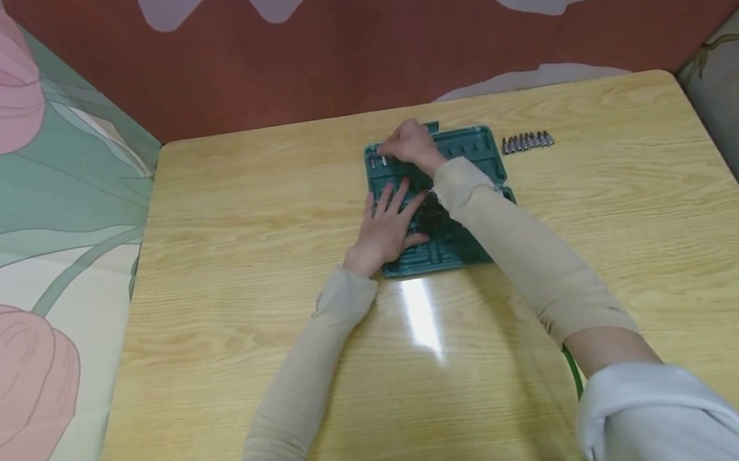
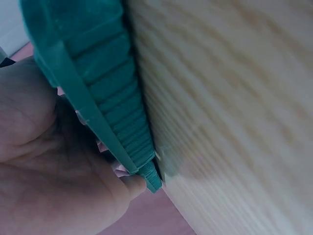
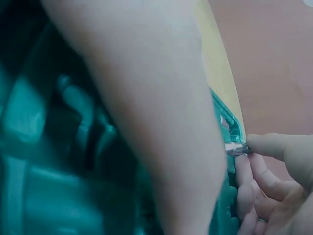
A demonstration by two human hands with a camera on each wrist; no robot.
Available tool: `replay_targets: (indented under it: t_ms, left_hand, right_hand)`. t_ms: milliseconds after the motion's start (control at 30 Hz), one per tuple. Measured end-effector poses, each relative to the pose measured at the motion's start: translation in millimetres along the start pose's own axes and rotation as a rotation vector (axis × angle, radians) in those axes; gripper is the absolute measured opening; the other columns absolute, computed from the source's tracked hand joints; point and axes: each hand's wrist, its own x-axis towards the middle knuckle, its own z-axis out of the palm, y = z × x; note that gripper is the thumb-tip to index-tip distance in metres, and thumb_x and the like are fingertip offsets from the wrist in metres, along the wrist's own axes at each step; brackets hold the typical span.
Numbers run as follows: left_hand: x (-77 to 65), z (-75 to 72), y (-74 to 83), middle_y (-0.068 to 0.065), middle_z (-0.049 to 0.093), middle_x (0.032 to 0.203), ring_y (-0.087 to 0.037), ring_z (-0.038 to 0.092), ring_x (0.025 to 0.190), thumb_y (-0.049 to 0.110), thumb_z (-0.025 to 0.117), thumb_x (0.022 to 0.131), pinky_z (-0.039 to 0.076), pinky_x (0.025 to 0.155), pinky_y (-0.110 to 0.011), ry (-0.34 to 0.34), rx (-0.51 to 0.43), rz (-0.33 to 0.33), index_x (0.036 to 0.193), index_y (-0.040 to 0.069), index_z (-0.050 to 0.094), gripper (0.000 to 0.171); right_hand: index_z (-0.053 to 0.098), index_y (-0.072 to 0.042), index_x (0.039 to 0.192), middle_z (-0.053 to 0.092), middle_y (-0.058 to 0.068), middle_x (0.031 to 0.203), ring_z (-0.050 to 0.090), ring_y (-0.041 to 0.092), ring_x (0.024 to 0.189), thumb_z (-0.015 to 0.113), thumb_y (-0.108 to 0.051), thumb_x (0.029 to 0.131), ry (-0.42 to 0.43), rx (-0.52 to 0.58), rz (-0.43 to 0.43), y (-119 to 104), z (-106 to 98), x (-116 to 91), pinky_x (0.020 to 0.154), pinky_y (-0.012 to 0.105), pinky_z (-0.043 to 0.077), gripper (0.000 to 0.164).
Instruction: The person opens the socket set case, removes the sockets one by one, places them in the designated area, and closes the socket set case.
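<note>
A green molded plastic case (image 1: pixel 436 259) lies unfolded on the table, with shaped slots in both halves. My left hand (image 1: pixel 383 233) rests on its left side, fingers spread straight. In the left wrist view, the palm of that hand (image 2: pixel 63 156) lies along the ribbed side of the case (image 2: pixel 105 78). My right hand (image 1: pixel 411 143) is over the far left corner of the case. Its thumb and a fingertip pinch a small silver metal socket (image 3: pixel 235 149) at the case's edge. Small metal pieces (image 1: pixel 377 162) sit in the slots beside that hand.
Several small metal sockets (image 1: pixel 528 142) stand in a row on the wooden table (image 1: pixel 245 273), just right of the case. A patterned wall hanging (image 1: pixel 298 65) rises behind the table's far edge. A green cable (image 1: pixel 573 373) runs along the right forearm.
</note>
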Motion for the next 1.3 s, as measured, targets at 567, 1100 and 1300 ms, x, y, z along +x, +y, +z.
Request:
replay_targets:
  t_ms: [567,1100,1300]
  left_hand:
    - [3.0,0.0,-3.8,-0.003,-0.008,0.162,-0.029,-0.005,0.146,0.058,0.042,0.096,-0.002,0.114,-0.052,-0.001,0.014,0.035,0.156,0.033,0.004,0.076]
    - [-8.7,-8.1,-18.6,-0.004,-0.008,0.162,-0.029,-0.006,0.146,0.055,0.044,0.097,-0.001,0.114,-0.053,-0.002,-0.008,0.033,0.157,0.031,0.004,0.076]
    - [-14.7,-6.8,-25.4,-0.006,-0.006,0.162,-0.031,-0.005,0.146,0.054,0.046,0.097,0.0,0.114,-0.054,-0.003,-0.007,0.037,0.157,0.029,0.005,0.077]
  right_hand:
    - [0.065,0.003,0.12,0.067,0.009,0.101,0.063,0.024,0.094,0.064,-0.019,0.094,-0.02,0.36,-0.001,19,-31,-4,0.087,0.035,0.051,0.034]
    - [0.075,-0.016,0.086,0.068,-0.006,0.085,0.064,0.007,0.069,0.069,-0.017,0.09,0.093,0.692,0.109,132,-168,-43,0.068,0.02,0.051,0.007]
    - [0.074,-0.017,0.071,0.067,-0.009,0.066,0.064,0.006,0.063,0.068,-0.012,0.089,0.253,0.545,0.146,156,-172,-49,0.065,0.019,0.051,0.019]
